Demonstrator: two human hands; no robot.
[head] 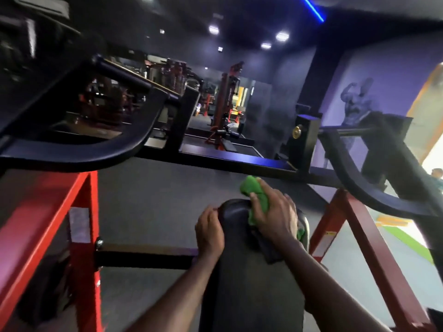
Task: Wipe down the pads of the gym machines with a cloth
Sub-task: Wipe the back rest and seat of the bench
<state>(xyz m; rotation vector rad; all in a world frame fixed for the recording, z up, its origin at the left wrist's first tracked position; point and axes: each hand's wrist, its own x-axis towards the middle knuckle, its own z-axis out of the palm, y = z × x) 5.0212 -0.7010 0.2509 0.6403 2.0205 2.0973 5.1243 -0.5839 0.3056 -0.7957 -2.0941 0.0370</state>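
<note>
A long black pad [242, 279] of a gym machine runs away from me at the bottom centre. My left hand [209, 230] grips the pad's left edge near its far end, fingers curled over the rim. My right hand [275, 214] holds a bunched green cloth [255, 195] and presses it onto the far right end of the pad. Part of the cloth sticks out beyond my fingers, and a bit shows under my palm at the right.
Red frame legs [84, 236] stand left and right [359, 248] of the pad. Curved black arms [115, 149] and a black crossbar [239, 164] pass above the pad's far end. Other red machines [225, 111] stand further back. A person [436, 178] is at the far right edge.
</note>
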